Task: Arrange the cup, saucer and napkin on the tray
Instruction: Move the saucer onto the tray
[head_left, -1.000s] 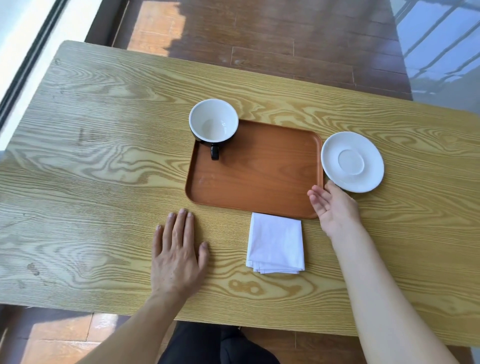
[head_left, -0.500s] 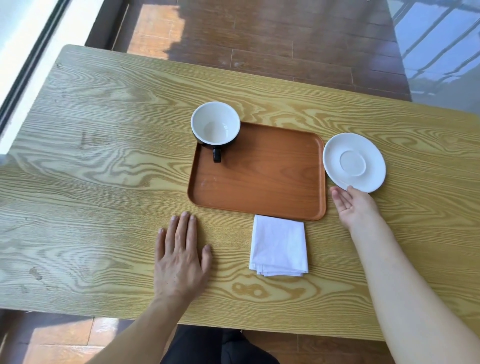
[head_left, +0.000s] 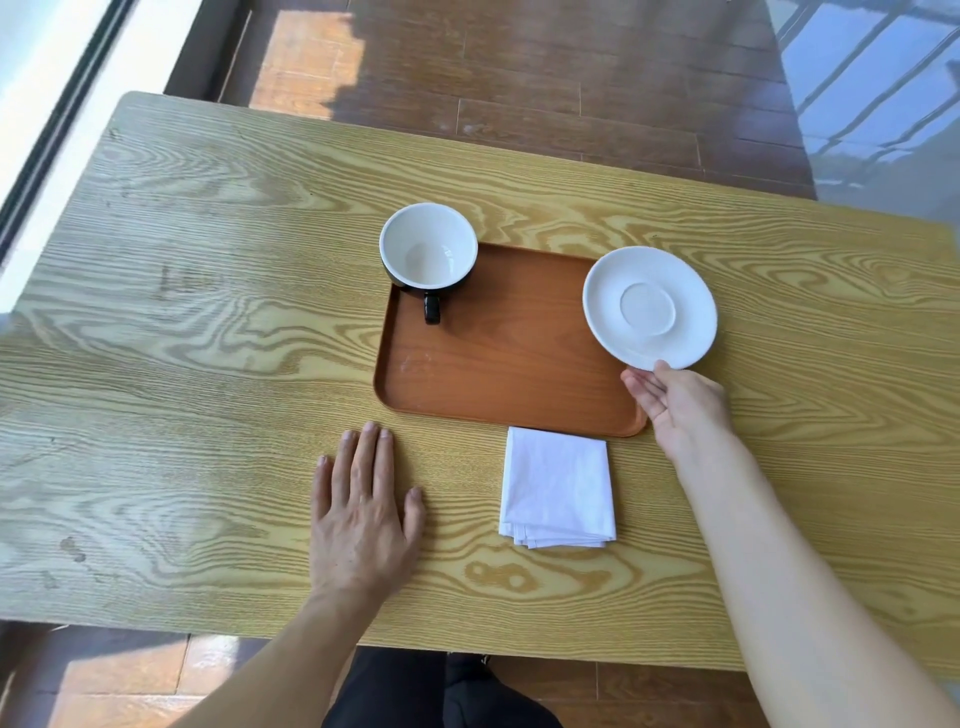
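The left hand (head_left: 363, 525) lies flat on the counter (head_left: 182, 312) with fingers spread and holding nothing, as it did a second ago, and the cup (head_left: 428, 245) stands upright in the far left corner of the tray (head_left: 498, 374). The folded napkin (head_left: 558, 486) lies on the counter just beside the tray's near edge, not yet placed. The saucer (head_left: 649, 307), flat on the counter half a second ago, is now lifted and overlaps the tray's right edge, pinched at its near rim by the right hand (head_left: 680, 410); placement appears under way.
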